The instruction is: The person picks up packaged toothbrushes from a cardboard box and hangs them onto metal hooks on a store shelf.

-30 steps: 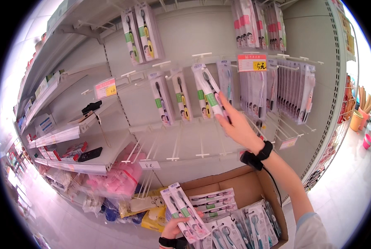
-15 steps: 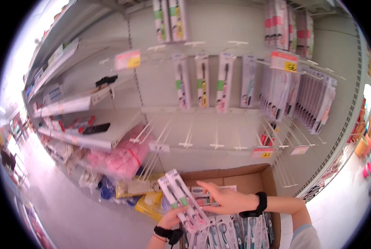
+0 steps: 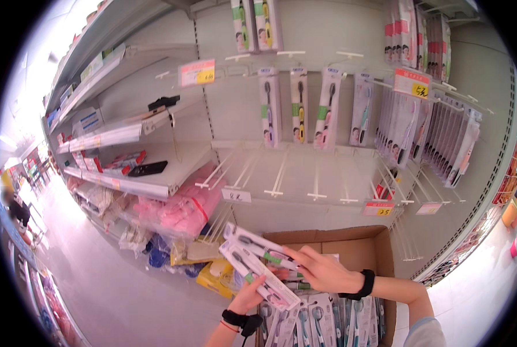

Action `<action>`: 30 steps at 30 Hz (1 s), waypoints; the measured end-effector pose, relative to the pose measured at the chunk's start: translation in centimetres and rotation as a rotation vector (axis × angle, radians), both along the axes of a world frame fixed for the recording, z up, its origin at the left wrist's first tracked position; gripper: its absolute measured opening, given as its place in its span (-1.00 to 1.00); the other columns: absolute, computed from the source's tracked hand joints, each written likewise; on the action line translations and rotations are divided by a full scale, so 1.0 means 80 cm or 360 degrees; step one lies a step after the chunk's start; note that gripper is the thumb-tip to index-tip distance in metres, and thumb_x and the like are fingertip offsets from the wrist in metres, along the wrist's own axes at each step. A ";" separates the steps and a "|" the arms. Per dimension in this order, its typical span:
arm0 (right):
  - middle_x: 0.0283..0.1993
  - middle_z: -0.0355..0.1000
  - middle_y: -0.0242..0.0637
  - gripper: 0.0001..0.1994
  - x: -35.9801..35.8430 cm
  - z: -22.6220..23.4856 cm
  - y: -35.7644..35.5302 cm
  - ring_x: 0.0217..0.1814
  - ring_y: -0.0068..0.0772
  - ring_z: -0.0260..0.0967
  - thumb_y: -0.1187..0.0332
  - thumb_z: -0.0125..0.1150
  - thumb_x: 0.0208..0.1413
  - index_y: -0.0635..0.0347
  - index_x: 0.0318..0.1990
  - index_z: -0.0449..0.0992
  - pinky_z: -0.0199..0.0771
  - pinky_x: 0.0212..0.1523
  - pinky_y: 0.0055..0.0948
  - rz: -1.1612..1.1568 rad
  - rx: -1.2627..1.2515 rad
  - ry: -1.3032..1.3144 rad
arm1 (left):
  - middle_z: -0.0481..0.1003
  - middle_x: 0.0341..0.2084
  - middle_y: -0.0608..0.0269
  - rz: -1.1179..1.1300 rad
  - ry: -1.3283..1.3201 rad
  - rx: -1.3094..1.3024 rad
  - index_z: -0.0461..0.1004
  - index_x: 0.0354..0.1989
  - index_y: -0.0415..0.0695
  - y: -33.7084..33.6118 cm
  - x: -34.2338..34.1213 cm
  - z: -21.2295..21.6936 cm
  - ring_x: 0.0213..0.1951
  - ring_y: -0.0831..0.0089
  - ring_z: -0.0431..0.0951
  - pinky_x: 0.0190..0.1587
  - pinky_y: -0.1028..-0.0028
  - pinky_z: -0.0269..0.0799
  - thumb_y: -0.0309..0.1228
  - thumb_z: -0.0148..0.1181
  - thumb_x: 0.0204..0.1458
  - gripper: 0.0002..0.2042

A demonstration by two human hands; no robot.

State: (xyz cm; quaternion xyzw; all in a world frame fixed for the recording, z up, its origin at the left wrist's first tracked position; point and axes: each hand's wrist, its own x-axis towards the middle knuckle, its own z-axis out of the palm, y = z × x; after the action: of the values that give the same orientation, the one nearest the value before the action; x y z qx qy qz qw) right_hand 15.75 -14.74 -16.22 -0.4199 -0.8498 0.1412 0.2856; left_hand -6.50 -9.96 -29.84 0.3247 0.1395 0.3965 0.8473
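Upper toothbrush pack (image 3: 257,244): slim, white and clear, dark brush head, green patch; held at its lower-right end, slanting down rightward | Lower toothbrush pack (image 3: 273,283): similar, pink toward its bottom; held aloft, tilted more steeply | both lower centre of frame, heads toward upper left

A pale grey metal back panel (image 3: 328,29) stands upright across the middle, edged by a dark-slotted upright strip (image 3: 208,115) on its left and a similar perforated grey post (image 3: 509,115) on its right. Rows of long white metal display hooks (image 3: 278,179) jut from it. To the left, tiered off-white metal shelves (image 3: 183,168) recede toward a bright white ceiling (image 3: 35,75). Below them spreads a smooth, shiny, pinkish-grey floor (image 3: 137,295); at right, pale flooring (image 3: 461,301) glares almost white.
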 end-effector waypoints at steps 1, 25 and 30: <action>-0.13 0.25 -0.18 -0.37 0.006 0.021 -0.003 -0.37 -0.07 0.36 0.49 0.04 0.01 0.14 0.28 0.03 0.42 -0.45 -0.27 -0.0026 0.0085 0.0038 | 0.29 0.07 -0.09 -0.0062 -0.0049 0.0072 0.23 0.09 -0.19 0.004 -0.001 -0.004 0.14 0.08 0.28 0.17 0.12 0.22 -0.38 -0.01 0.14 -0.65; -0.18 0.20 -0.18 -0.44 0.053 0.147 0.087 -0.30 -0.30 0.25 0.58 0.08 0.03 0.32 0.24 0.11 0.34 -0.36 -0.49 -0.0546 0.0927 0.0579 | 0.41 -0.10 -0.05 -0.0065 -0.0010 0.0023 0.24 0.03 -0.24 0.005 -0.003 -0.012 0.04 0.11 0.38 0.10 0.14 0.29 -0.34 0.00 0.14 -0.66; 0.11 0.09 0.04 -0.34 0.068 0.131 0.121 0.09 0.07 0.19 0.43 0.24 -0.05 0.36 0.21 0.08 0.31 0.00 -0.22 -0.0881 0.1039 0.0156 | 0.40 -0.09 -0.07 -0.0031 0.0110 -0.0055 0.24 0.04 -0.25 0.002 -0.002 -0.007 0.05 0.10 0.38 0.12 0.14 0.28 -0.36 -0.02 0.15 -0.67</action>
State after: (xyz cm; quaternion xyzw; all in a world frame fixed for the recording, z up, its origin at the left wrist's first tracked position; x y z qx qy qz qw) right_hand 21.21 -5.06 -5.78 -0.5125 -0.6907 -0.1972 0.4705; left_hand -6.65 -9.82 -30.38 0.3249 0.1724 0.3743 0.8512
